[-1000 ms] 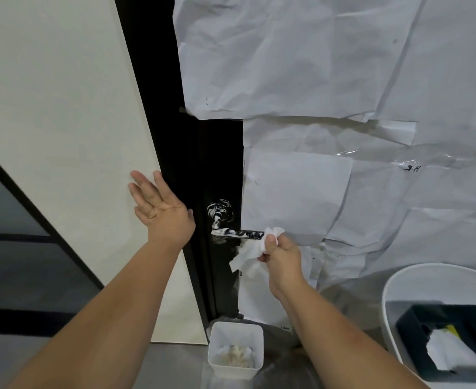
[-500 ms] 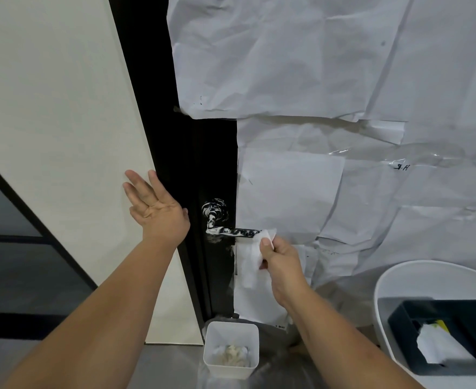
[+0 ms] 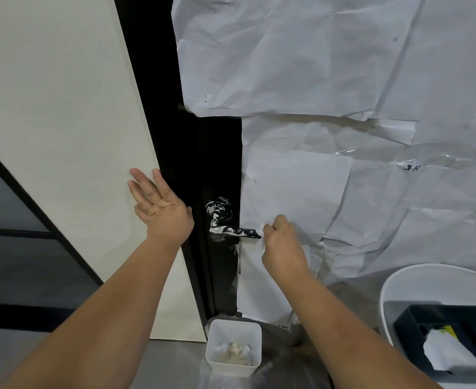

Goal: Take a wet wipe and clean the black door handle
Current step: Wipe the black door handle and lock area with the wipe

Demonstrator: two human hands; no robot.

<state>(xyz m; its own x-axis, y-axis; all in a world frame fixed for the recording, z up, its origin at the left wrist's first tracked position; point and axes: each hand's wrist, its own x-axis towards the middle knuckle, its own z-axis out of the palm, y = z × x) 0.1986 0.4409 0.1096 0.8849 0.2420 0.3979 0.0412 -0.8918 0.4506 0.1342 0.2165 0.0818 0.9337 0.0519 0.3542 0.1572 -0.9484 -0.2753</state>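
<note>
The black door handle [image 3: 232, 230] sticks out from the dark door edge, smeared with white streaks along its lever and round its rose. My right hand [image 3: 283, 244] is at the lever's free tip, fingers curled round the wet wipe [image 3: 261, 229], of which only a small white corner shows beside the tip. My left hand [image 3: 161, 209] is left of the handle, fingers straight, flat near the pale wall panel [image 3: 63, 122].

Risks, as I judge them: with so little wipe exposed, I could rub with bare knuckles and only spread the smears. Pressing down on the tip may turn the lever and swing the door. The wipe could snag the paper sheets [image 3: 315, 178] right of the handle.
</note>
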